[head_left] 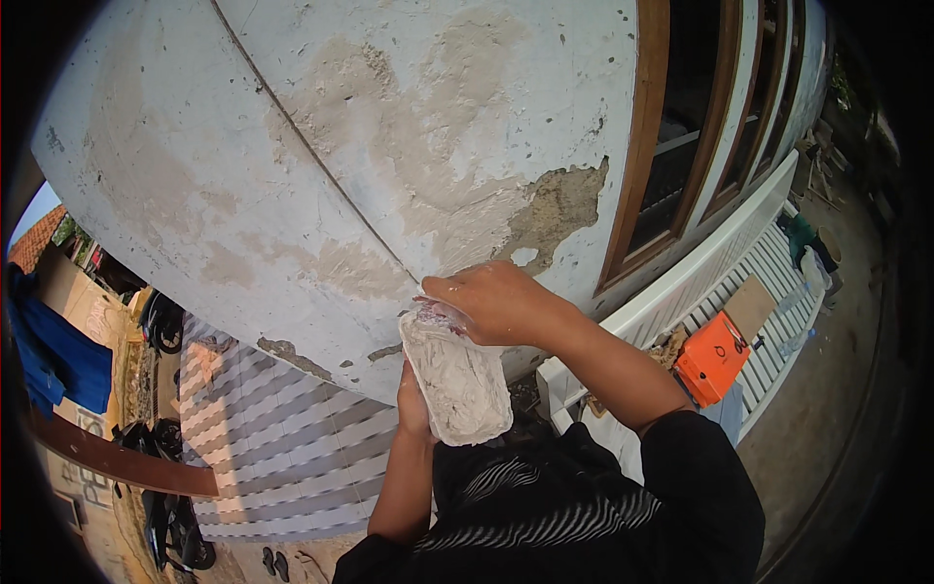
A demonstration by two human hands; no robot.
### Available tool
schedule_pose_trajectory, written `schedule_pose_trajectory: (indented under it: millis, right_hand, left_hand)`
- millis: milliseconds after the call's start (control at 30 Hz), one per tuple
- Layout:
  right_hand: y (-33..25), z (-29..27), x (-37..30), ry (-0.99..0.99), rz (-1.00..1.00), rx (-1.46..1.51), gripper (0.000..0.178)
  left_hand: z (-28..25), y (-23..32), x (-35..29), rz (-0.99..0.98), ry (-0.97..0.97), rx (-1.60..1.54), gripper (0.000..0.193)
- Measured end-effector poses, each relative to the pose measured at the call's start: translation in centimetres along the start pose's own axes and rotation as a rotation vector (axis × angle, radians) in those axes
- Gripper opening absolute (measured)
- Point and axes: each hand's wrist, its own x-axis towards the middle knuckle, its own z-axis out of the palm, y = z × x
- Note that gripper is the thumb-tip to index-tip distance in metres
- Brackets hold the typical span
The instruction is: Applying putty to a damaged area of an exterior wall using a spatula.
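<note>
Grasping the shallow rectangular tub (459, 441) by its left side with the left hand (413, 401), losing most fingertips from sight underneath. Bending the fingers of the right hand (496, 304) over the tub's twelve-o'clock end, near a crumpled, purple-tinged scrap (438, 316); impossible to tell, behind the knuckles, whether clenched on anything. Showing pale, thick, ridged putty (455, 384) inside. Meeting, from ten to one o'clock, a chalky white wall (574, 58) smeared with beige, crossed toward eleven by a thin dark line (311, 156), unclear whether cable or crack. Exposing gritty render at one o'clock in a ragged bare patch (559, 209). Passing a brown window frame (634, 175) with murky panes beyond. Reaching, at three o'clock, a boxy orange bag (706, 365) on a white slatted bench (669, 280). Turning to banded paving (282, 428) at eight.
</note>
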Motion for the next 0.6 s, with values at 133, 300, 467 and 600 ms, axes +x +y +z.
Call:
schedule_pose_trajectory:
  millis: [133,300,467,600]
  right_hand:
    - [-0.5,-0.1,0.6,-0.094,-0.187,-0.139,0.035]
    - [-1.3,-0.6,1.3,-0.119,-0.350,-0.187,0.027]
    - [-1.5,0.5,2.2,-0.030,-0.533,-0.173,0.015]
    - [-2.4,0.2,2.5,-0.137,-0.590,-0.139,0.017]
  left_hand:
    - [-0.4,0.7,-0.1,-0.090,0.015,0.018,0.058]
    - [-1.7,1.3,0.2,-0.170,-0.084,-0.064,0.057]
    - [-1.7,2.0,0.6,-0.212,0.029,-0.155,0.057]
    - [-3.2,2.2,1.0,-0.211,-0.006,-0.195,0.058]
